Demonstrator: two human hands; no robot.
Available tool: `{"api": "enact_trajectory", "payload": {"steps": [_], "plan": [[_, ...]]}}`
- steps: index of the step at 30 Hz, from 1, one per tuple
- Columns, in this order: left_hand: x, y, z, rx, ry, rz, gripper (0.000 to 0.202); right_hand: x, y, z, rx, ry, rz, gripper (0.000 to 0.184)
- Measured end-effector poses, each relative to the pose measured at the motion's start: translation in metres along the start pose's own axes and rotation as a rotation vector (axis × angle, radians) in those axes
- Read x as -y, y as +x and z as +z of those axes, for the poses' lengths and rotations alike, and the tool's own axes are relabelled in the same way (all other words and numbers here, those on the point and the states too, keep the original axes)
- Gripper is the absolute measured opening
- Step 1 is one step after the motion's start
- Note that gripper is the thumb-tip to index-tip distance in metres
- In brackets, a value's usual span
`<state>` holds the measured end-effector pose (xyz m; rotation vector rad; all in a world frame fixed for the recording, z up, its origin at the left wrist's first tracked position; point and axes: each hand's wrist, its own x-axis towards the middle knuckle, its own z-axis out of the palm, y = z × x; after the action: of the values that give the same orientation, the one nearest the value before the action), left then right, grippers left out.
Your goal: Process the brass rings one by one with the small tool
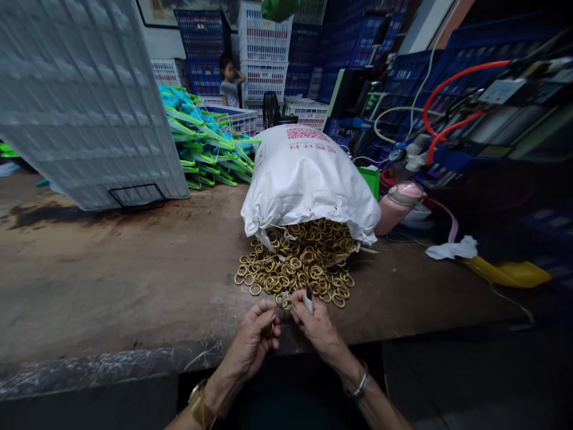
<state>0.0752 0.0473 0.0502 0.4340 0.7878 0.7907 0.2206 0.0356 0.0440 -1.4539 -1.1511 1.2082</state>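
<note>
Many gold-coloured rings (286, 280) spill from the mouth of a white woven sack (308, 173) lying on the wooden table. My right hand (316, 322) is at the near edge of the pile, closed round a small tool with a black end and a pale grey body (308, 300); its exact kind I cannot make out. Beside it, a little to the left, my left hand (257, 331) has its thumb and fingers curled into a pinch. Whatever may be between those fingertips is too small or hidden to name. Both hands are close together but apart.
A large white plastic crate (98, 107) stands tilted at the left, beside a heap of green and turquoise plastic pieces (210, 143). Right of the sack are a pink bottle (398, 206) and a machine with red hoses (465, 71). A person (230, 83) is at the back.
</note>
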Motion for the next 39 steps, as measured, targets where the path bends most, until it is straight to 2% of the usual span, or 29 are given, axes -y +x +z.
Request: {"api": "enact_trajectory", "payload": {"steps": [6, 12, 16, 20, 22, 27, 33, 36, 39], "plan": [[0.004, 0.001, -0.001, 0.002, 0.029, 0.025, 0.028, 0.002, -0.008, 0.009, 0.096, 0.155, 0.081, 0.026], [0.006, 0.0, 0.0, 0.002, 0.005, 0.015, 0.028, -0.004, -0.002, 0.01, 0.05, -0.017, 0.01, 0.022], [0.002, 0.002, -0.001, -0.04, -0.125, -0.14, 0.025, -0.004, -0.002, 0.011, -0.03, -0.195, -0.108, 0.017], [-0.003, 0.007, -0.002, -0.089, -0.309, -0.343, 0.017, 0.002, -0.007, 0.014, 0.013, -0.256, -0.176, 0.022], [-0.003, 0.009, -0.002, -0.081, -0.327, -0.374, 0.017, 0.003, -0.007, 0.014, 0.013, -0.245, -0.173, 0.021], [0.005, 0.003, -0.002, -0.085, -0.171, -0.247, 0.021, -0.005, -0.002, 0.013, -0.05, -0.122, -0.046, 0.02], [0.01, -0.007, 0.004, -0.132, 0.218, 0.179, 0.033, -0.01, -0.001, 0.015, -0.048, 0.083, 0.123, 0.026], [0.009, -0.008, 0.005, -0.109, 0.41, 0.214, 0.03, -0.006, -0.004, 0.017, -0.022, 0.208, 0.193, 0.031], [0.01, -0.008, 0.005, -0.072, 0.419, 0.177, 0.028, -0.001, -0.006, 0.018, 0.001, 0.317, 0.256, 0.034]]}}
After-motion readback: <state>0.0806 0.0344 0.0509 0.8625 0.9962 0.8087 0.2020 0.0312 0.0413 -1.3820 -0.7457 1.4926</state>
